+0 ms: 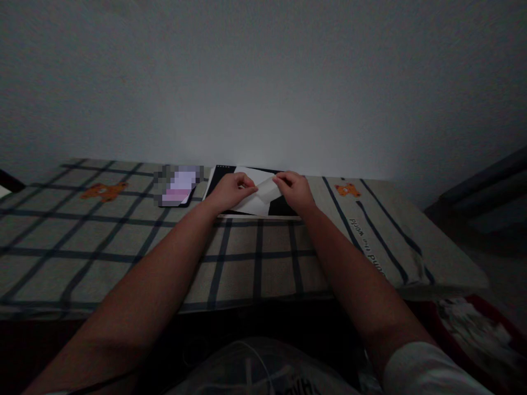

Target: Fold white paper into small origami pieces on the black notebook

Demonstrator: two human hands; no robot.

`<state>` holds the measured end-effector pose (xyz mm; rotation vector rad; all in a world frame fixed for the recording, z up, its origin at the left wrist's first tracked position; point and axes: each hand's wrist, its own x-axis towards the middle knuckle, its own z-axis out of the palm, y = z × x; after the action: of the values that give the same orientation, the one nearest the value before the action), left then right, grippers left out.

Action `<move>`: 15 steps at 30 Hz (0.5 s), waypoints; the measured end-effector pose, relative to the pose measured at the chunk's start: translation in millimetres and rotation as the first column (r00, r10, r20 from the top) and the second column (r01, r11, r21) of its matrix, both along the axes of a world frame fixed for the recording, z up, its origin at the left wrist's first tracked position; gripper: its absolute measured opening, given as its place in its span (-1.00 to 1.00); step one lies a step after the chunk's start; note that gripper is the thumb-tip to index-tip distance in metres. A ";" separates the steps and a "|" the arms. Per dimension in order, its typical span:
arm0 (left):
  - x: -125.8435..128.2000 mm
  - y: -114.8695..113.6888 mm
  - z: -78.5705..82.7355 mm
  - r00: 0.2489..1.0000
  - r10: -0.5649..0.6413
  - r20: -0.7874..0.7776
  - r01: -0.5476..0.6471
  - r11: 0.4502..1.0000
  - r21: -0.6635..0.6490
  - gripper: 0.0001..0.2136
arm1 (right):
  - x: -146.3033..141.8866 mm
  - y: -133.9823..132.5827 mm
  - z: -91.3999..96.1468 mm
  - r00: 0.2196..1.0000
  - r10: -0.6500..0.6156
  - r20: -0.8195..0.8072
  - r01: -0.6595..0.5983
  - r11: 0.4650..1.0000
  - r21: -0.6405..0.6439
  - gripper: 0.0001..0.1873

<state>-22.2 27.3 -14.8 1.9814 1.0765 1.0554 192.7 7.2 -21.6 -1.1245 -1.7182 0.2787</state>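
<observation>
A small piece of white paper (268,190) is stretched between my two hands. My left hand (231,192) pinches its left end between thumb and forefinger. At the other end, the fingertips of my right hand (295,191) are closed on the paper's upper right corner. Beneath both hands lies a flat black-and-white book or pad (284,207), with a row of pale marks at its top left corner. A larger white area (247,174) crosses the middle of it; whether this is a loose sheet or print I cannot tell.
A phone (179,185) with a lit, blurred screen lies left of the pad. The checked tablecloth (247,258) has orange bear prints and lettering. A pale wall (263,82) rises behind the table. Something red and white (473,329) sits low at the right.
</observation>
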 end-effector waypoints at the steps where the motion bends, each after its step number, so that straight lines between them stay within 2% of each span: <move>1: 0.4 -0.1 0.5 1.000 0.001 0.003 -0.001 1.000 -0.002 -0.81 | 0.3 1.3 -1.7 1.000 -0.003 -0.019 0.003 1.000 -0.006 -0.78; 5: 3.3 0.0 0.8 0.995 0.037 0.093 -0.041 0.999 0.034 -0.78 | 0.9 5.4 -7.8 0.989 -0.003 -0.151 -0.011 0.995 -0.096 -0.73; 9: 6.0 0.1 -1.3 0.974 0.016 0.224 -0.004 0.999 -0.052 -0.62 | -1.6 7.0 -10.1 0.950 0.006 -0.311 -0.070 0.978 -0.194 -0.68; 12: 6.4 -2.1 -2.0 0.988 0.018 0.155 0.000 0.993 -0.116 -0.68 | -3.9 7.6 -10.1 0.920 0.005 -0.392 -0.096 0.973 -0.211 -0.69; 15: 6.2 -5.1 -1.2 0.991 0.067 0.117 -0.055 0.994 -0.098 -0.66 | -4.6 8.0 -10.0 0.919 -0.005 -0.395 -0.092 0.969 -0.227 -0.70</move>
<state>-16.0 22.2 -16.1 1.7974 1.1076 1.1197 188.1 15.3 -31.6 -1.1145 -1.3739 0.7114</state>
